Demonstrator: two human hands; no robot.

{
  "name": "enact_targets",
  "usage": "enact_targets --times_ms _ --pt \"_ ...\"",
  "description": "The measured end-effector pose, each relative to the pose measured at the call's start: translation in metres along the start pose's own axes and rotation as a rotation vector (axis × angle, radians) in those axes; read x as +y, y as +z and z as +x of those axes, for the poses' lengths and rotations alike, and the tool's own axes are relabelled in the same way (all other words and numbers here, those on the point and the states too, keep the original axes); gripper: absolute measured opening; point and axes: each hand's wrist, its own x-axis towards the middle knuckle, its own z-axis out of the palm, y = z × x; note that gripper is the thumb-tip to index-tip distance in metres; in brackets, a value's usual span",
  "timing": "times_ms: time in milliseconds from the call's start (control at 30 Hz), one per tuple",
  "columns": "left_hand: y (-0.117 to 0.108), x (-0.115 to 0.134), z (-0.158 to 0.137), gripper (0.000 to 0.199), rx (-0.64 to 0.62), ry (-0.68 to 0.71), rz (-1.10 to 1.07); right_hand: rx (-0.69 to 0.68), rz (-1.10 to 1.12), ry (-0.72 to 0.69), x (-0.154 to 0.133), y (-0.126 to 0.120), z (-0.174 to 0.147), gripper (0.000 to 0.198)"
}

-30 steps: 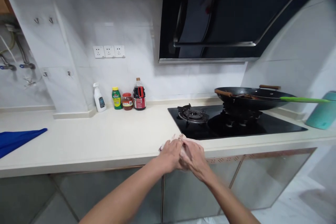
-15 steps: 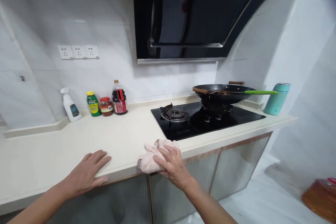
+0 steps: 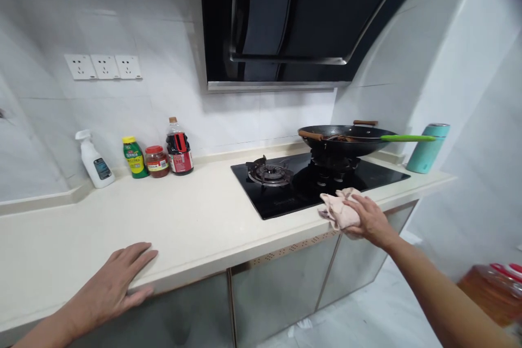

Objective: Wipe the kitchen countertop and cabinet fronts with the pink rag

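My right hand is closed on a crumpled pale pink cloth, pressed against the front edge of the cream countertop just before the gas stove. Some of the cloth is hidden under the fingers. My left hand rests on the counter's front edge at the left, fingers stretched out and holding nothing. Beyond the cloth, a black wok with wooden handles sits on the right burner. A utensil with a green handle lies across its rim. The left burner is bare.
Along the back wall stand a white spray bottle, a green-and-yellow bottle, a red-lidded jar and a dark sauce bottle. A teal flask is at the counter's right end. Overhead hangs a black range hood. A large amber-filled container stands lower right.
My right hand has slid the cloth rightward along the counter's front edge, from left of the stove to in front of it. My left hand stays on the edge. The view has shifted slightly.
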Motion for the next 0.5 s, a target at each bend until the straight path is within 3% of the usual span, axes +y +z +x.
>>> enact_targets --times_ms 67,167,367,500 --pt "0.001 0.000 0.001 0.061 -0.003 0.000 -0.006 -0.006 -0.033 0.064 -0.004 -0.007 0.000 0.070" --pt "0.000 0.001 0.005 0.058 -0.002 -0.009 -0.018 -0.008 -0.032 0.092 -0.055 -0.013 -0.009 0.065" --pt "-0.009 0.012 0.013 0.059 -0.025 -0.050 -0.023 0.019 0.032 -0.033 -0.245 -0.025 -0.031 0.070" --pt "-0.016 0.019 0.012 0.057 -0.039 -0.074 -0.023 -0.024 0.202 -0.262 -0.351 -0.052 -0.037 0.072"
